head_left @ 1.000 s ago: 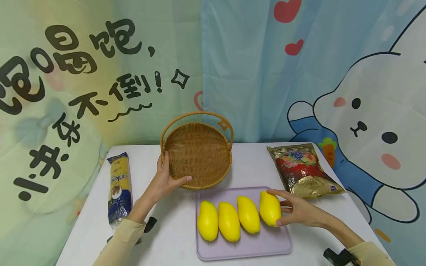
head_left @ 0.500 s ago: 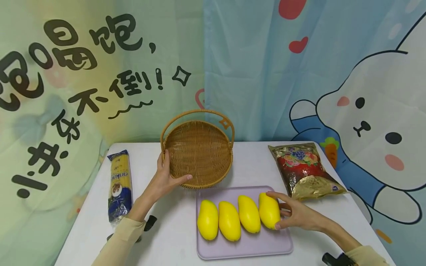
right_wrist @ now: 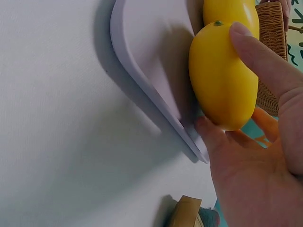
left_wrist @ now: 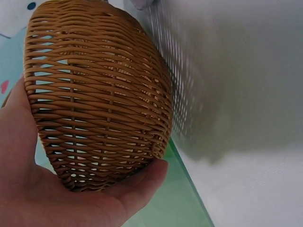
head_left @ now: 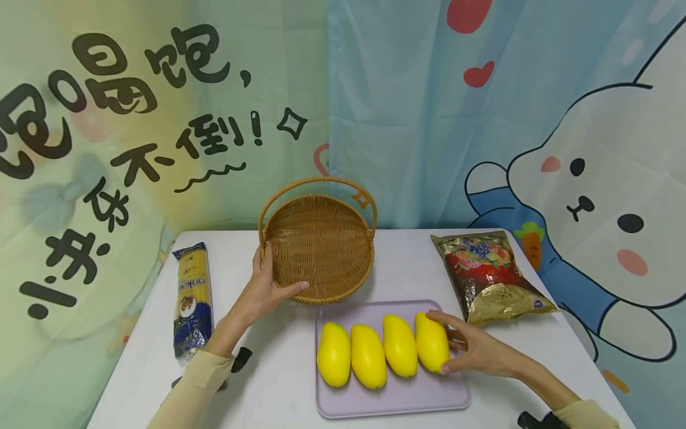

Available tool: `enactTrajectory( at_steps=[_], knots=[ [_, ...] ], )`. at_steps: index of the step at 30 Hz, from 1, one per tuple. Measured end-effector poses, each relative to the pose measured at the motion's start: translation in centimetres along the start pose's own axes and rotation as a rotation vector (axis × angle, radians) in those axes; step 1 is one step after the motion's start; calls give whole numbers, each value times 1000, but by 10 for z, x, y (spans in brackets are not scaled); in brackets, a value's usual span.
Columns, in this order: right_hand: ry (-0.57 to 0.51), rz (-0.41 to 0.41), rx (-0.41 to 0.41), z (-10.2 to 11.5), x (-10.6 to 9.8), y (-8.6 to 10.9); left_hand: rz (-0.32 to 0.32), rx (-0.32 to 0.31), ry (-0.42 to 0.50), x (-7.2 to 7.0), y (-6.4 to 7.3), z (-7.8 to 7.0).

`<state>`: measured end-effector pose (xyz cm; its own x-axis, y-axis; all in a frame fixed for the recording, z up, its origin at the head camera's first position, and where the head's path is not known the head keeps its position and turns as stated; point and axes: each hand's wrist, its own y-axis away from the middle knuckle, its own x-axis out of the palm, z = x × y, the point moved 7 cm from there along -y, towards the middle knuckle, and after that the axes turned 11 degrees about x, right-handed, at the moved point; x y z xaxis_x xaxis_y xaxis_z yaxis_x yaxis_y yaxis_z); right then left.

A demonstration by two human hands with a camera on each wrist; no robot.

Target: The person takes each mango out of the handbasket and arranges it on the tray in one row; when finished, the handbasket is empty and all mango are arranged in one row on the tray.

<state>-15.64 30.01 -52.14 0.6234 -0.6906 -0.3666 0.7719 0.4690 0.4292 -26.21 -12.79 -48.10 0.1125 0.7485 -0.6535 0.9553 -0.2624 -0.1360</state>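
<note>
My left hand (head_left: 266,290) grips the left side of a brown wicker basket (head_left: 321,250) with an arched handle. The basket is tipped so its inside faces the head camera; the left wrist view shows its woven side (left_wrist: 99,90). On a lilac tray (head_left: 393,405) lie several yellow mangoes (head_left: 368,356) in a row. My right hand (head_left: 482,348) holds the rightmost mango (head_left: 431,342) between thumb and fingers, at the tray's right side. In the right wrist view the thumb lies across this mango (right_wrist: 222,78), while other fingertips touch its end.
A yellow and blue pasta packet (head_left: 193,301) lies on the white table (head_left: 278,387) at the left. At the back right is a red and gold bag (head_left: 490,274) with fruit pictures. A printed curtain (head_left: 396,119) hangs behind the table.
My right hand and the rightmost mango have shifted slightly left, closer to the neighbouring mango. The left hand and the basket have hardly moved.
</note>
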Motion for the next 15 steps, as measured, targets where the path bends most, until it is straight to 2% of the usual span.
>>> enactTrajectory(
  at_steps=[8,15],
  knots=[
    [17,-4,-9,3,-1,2,-20,19,7,-1,-1,1],
    [29,0,-8,6,0,2,-22,12,-33,-5,0,4]
  ],
)
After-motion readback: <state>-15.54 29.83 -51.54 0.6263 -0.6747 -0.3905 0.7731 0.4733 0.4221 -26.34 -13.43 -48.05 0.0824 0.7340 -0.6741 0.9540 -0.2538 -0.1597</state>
